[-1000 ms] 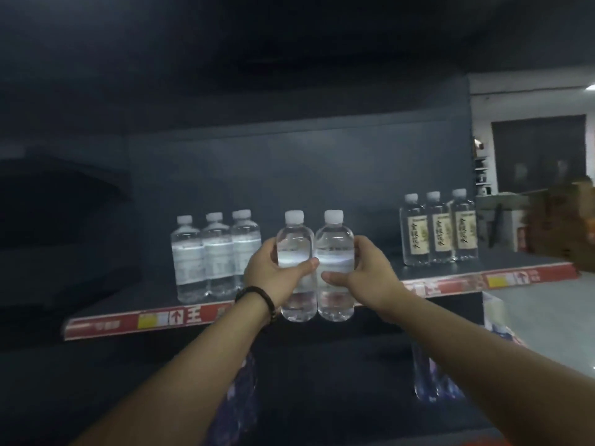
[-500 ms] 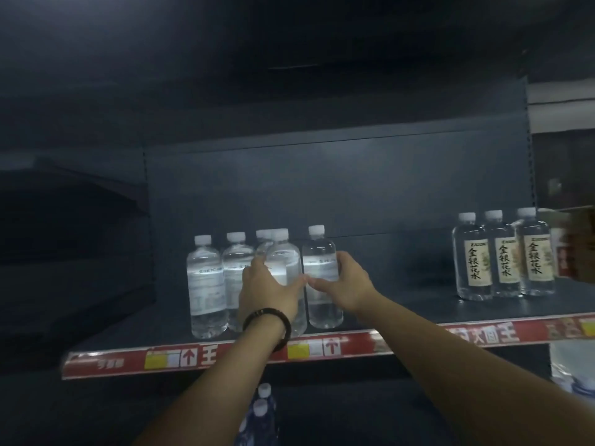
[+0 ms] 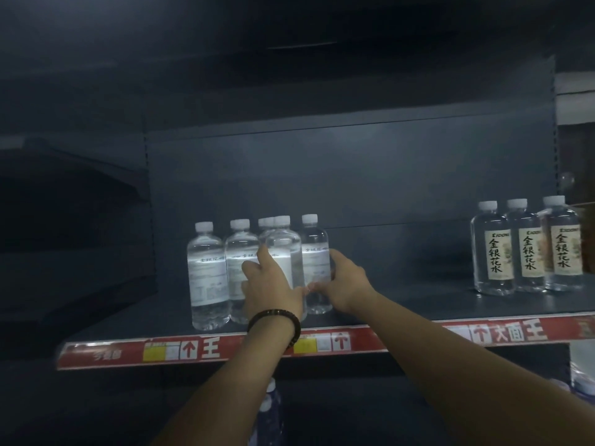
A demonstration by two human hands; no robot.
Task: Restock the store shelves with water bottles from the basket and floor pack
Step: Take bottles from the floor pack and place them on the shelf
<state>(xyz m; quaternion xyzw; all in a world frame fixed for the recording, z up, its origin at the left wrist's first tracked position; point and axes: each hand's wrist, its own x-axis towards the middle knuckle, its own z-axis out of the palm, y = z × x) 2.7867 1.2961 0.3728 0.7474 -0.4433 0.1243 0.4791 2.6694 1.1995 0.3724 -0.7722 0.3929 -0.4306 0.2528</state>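
hands are both closing on water. my left hand (image 3: 270, 284) is wrapping round the front bottle (image 3: 285, 246), with the index finger pointing up along its left side and the thumb lying across its lower body. my right hand (image 3: 349, 281) is holding the rear bottle (image 3: 315, 243), with the thumb pressing low on its front and the fingers reaching round its right side. both bottles are standing upright and touching each other between my hands, and my thumbs are almost meeting. the rear bottle's base is sitting on the shelf (image 3: 402, 300). my left wrist, which is wearing a dark bead bracelet (image 3: 273, 320), is hiding the front bottle's base, so i cannot tell whether it is down.

just left of my left hand, two clear bottles (image 3: 206, 268) are standing side by side, and another cap (image 3: 265, 222) is peeking out behind the front bottle. well off to the right of my right hand, three labelled bottles (image 3: 528, 252) are lining up in a row. below both wrists, a red price strip (image 3: 206, 350) is running along the shelf edge. under it, blurred bottle tops (image 3: 270, 403) are showing beside my left forearm.
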